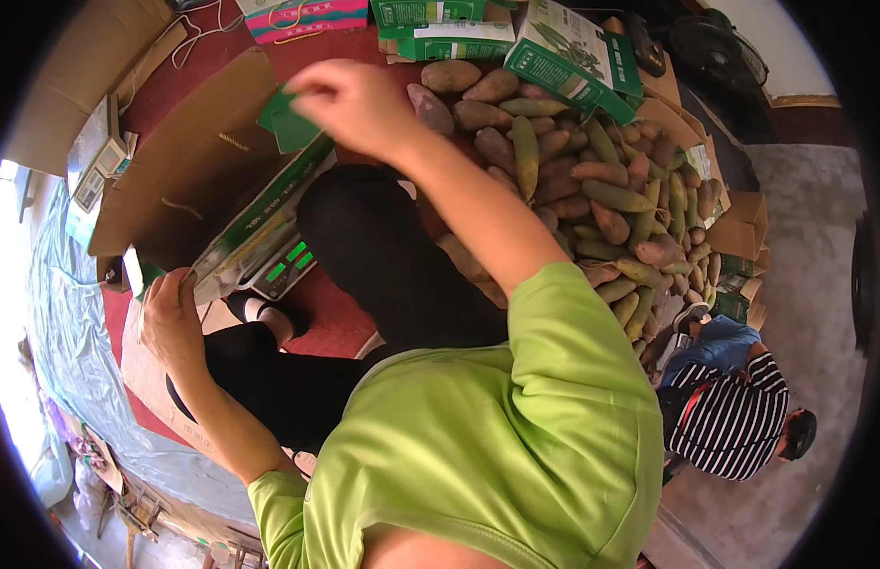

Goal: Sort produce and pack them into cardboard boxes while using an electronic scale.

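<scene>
An open cardboard carton [198,190], brown inside with green flaps and a rope handle, stands tilted in view before me on the left. Under its near side shows a scale [286,269] with lit green digits. My left hand [173,321] is closed on the carton's near corner, its fingers bent at the edge. At the far end, my right hand [350,102] is over a green flap [290,123]. It is smeared by motion, its fingers look curled, and whether they grip the flap does not show.
A large heap of green and reddish-brown tubers [601,190] lies to my right. Green boxes [573,57] stand behind it, near a black fan [715,52]. Blue plastic sheeting [80,322] covers the left side. A person in a striped top [729,427] is at the right.
</scene>
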Available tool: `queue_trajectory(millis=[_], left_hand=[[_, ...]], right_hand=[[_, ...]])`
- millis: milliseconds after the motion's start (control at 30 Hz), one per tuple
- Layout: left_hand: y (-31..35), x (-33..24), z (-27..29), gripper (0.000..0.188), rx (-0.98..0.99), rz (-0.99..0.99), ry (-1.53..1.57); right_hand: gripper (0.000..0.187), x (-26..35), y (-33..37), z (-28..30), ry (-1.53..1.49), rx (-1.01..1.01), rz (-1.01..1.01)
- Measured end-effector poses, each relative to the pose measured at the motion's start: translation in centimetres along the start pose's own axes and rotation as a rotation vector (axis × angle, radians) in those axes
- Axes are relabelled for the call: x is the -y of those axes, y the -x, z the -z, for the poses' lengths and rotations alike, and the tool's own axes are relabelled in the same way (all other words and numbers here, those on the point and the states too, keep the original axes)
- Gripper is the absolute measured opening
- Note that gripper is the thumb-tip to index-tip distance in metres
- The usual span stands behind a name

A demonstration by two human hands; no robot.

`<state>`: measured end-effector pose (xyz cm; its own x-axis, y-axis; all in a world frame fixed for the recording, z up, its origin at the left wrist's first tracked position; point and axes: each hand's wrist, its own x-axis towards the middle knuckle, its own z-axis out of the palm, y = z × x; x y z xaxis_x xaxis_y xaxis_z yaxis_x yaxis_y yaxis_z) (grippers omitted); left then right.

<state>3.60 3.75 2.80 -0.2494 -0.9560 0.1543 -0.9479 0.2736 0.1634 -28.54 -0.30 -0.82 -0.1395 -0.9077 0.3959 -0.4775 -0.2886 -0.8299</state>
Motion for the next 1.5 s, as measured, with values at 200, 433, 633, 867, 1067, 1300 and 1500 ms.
queue_trajectory(millis=[200, 433, 633, 867, 1067, 1300, 1500], left_hand=[[-0.2, -0.4, -0.1, 0.012, -0.021, -0.025, 0.012], [-0.2, -0.4, -0.2, 0.013, -0.040, 0.030, -0.019], [-0.8, -1.2, -0.2, 0.013, -0.065, 0.031, -0.056], [-0.4, -1.2, -0.2, 0.011, -0.079, 0.047, -0.090], [-0.9, -1.7, -0.2, 0.011, -0.061, 0.047, -0.061], [-0.8, -1.2, -0.1, 0.011, -0.062, 0.058, -0.050], [-0.6, -1.3, 0.1, 0.014, -0.019, 0.086, 0.011]], right_hand=[[0.020, -18.4, 14.3, 12.5, -0.221, -0.245, -0.932], [0.030, -24.4, 28.8, 17.4, 0.006, -0.485, -1.457], [0.035, -31.1, 35.7, 17.7, 0.247, -0.220, -1.383], [0.046, -28.8, 30.6, 14.4, 0.190, -0.117, -1.497], [0.038, -28.1, 30.6, 14.5, -0.190, -0.651, -1.449], [0.021, -26.8, 28.1, 15.5, -0.296, -0.817, -1.206], [0.028, -22.7, 19.1, 18.9, -0.385, -0.859, -0.961]])
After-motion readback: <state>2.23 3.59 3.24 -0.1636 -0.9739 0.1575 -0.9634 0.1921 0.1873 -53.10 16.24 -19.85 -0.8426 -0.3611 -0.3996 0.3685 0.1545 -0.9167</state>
